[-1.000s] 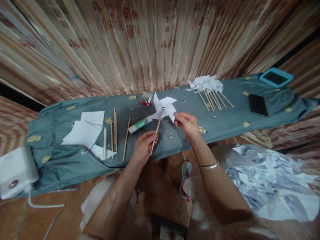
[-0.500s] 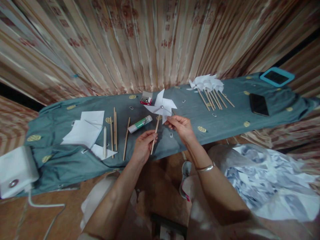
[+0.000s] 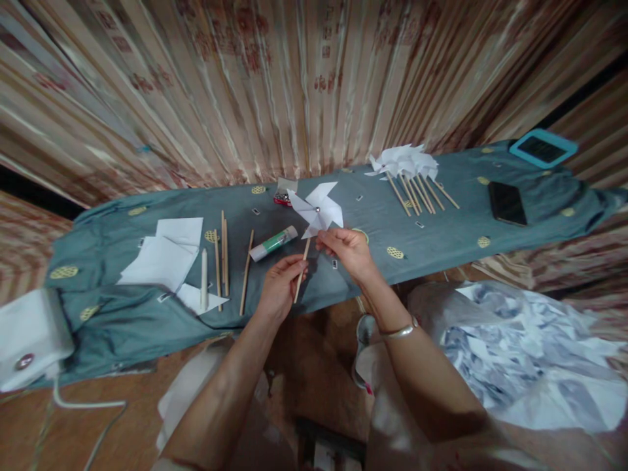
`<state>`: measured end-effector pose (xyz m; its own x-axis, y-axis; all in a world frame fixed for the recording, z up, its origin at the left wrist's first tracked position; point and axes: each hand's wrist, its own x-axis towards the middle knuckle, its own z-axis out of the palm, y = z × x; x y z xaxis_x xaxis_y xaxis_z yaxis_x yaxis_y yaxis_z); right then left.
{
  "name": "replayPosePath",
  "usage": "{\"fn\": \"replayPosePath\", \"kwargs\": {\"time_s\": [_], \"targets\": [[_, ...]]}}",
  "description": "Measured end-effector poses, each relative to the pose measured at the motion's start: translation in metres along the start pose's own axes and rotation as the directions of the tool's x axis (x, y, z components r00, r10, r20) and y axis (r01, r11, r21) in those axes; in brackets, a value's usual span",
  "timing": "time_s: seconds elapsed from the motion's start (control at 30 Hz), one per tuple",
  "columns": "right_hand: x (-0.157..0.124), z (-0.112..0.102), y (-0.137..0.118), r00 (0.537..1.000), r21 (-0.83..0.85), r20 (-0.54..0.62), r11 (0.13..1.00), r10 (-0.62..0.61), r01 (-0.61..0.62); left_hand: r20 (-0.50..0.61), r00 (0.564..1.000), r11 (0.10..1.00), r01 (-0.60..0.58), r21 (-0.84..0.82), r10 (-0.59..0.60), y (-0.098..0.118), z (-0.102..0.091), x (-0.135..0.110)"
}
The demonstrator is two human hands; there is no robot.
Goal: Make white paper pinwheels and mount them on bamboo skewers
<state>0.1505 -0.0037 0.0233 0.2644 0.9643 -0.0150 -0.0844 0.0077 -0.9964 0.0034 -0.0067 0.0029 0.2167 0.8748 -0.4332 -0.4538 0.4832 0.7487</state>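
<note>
A white paper pinwheel [image 3: 324, 208] with a shiny pin at its centre stands tilted above the cloth on a thin wooden stick. My left hand [image 3: 283, 286] is closed, pinching that stick low down between thumb and fingers. At the lower edge of the paper blades, my right hand [image 3: 347, 250] is closed in a pinch, its fingertips at a blade's tip. Just behind the blades, partly covered by them, sits a small open box [image 3: 282, 198] of metal pins. A green and white glue stick [image 3: 273, 244] lies left of the pinwheel.
Several wooden sticks [image 3: 226, 255], a white pen-like rod [image 3: 204, 281] and white paper sheets [image 3: 161, 261] lie at left, near a white device [image 3: 34, 340]. Finished pinwheels [image 3: 405, 162], a phone [image 3: 507, 203] and a blue-framed device [image 3: 543, 149] are at right. A bag of paper scraps [image 3: 520, 353] stands below.
The pinwheel's blades have turned clockwise about the pin. My right hand has shifted slightly left, towards the stick, while my left hand keeps its hold.
</note>
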Motion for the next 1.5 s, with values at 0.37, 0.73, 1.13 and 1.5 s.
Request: {"fn": "replayPosePath", "kwargs": {"time_s": [0.37, 0.73, 1.13, 1.5], "targets": [[0.024, -0.049, -0.001, 0.919, 0.006, -0.367, 0.987, -0.147, 0.160, 0.028, 0.999, 0.999, 0.041, 0.012, -0.041, 0.002, 0.000, -0.003], [0.024, -0.034, 0.000, 0.957, 0.062, -0.287, 0.996, -0.040, 0.061, 0.019, 0.999, 1.000, 0.029, 0.011, -0.030, 0.004, -0.001, -0.001], [0.017, -0.027, -0.005, 0.979, 0.169, -0.189, 0.985, 0.079, -0.046, 0.013, 1.000, 1.000, 0.004, 0.002, -0.004, 0.003, -0.001, 0.002], [0.011, -0.016, -0.007, 0.979, 0.248, -0.152, 0.964, 0.132, -0.092, 0.007, 1.000, 1.000, -0.013, -0.009, 0.013, 0.003, 0.003, 0.001]]}}
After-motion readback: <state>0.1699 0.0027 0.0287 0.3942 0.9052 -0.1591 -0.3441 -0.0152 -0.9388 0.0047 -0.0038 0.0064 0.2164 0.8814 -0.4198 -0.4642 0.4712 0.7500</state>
